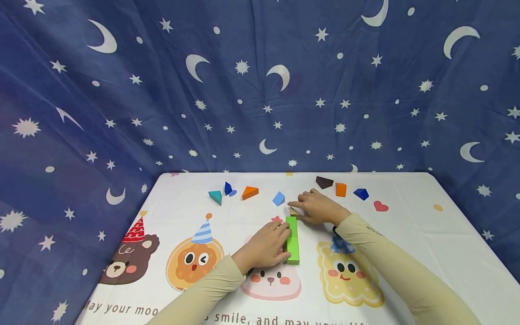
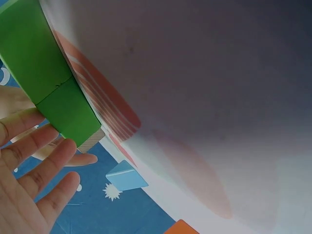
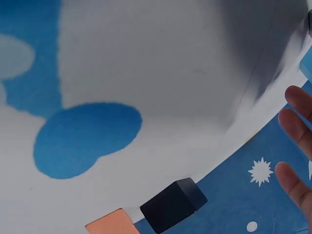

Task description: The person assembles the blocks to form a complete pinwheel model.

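Note:
Two bright green blocks [image 1: 292,241] lie end to end in a line on the tablecloth. My left hand [image 1: 266,243] rests along their left side, its thumb by the near end; the left wrist view shows its fingers [image 2: 41,168] spread and fairly straight against the green. At the far end of the line sits a small bare-wood block [image 1: 294,214], partly covered by my right hand [image 1: 321,207]. The right index finger reaches over the wooden block's far side and the thumb is at its near right, pinching it. In the left wrist view, its wood-grain end [image 2: 92,141] meets the green.
Beyond the hands lie a light blue block [image 1: 278,198], an orange wedge [image 1: 250,193], a teal block [image 1: 216,197] and a dark blue block [image 1: 228,188]. Back right are a black block [image 1: 324,182], an orange block [image 1: 341,189] and another blue block [image 1: 361,194]. A starry curtain [image 1: 252,90] hangs behind.

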A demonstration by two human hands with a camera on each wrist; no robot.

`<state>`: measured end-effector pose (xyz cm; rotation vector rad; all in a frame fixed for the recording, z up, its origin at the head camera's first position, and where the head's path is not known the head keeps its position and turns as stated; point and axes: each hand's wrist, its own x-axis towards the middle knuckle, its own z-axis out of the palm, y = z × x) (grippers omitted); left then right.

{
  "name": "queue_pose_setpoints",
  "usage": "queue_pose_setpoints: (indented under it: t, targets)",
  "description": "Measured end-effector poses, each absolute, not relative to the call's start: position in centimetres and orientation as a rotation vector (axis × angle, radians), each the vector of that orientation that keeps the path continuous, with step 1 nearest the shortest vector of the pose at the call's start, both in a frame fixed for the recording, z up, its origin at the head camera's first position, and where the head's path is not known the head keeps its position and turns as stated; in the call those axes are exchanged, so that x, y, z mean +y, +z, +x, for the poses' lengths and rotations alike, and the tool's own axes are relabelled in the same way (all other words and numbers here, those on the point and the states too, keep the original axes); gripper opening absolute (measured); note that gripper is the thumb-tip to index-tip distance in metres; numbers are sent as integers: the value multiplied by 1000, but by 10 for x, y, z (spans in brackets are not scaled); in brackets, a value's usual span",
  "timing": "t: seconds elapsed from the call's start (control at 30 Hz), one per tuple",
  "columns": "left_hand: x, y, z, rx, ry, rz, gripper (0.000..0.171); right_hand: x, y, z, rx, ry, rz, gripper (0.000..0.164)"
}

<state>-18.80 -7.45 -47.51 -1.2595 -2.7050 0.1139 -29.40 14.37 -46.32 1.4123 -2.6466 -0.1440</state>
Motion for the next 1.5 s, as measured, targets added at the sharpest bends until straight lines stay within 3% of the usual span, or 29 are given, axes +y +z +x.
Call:
queue_pose_setpoints:
  t: [1.0, 1.5]
  targets:
    - [-75, -475, -187, -2694, 115, -1254, 51, 135, -470, -296, -2552, -87, 1464, 42]
    - [-75, -475, -188, -2703, 106, -1260, 50, 135, -473, -296, -2541, -146, 1485, 47]
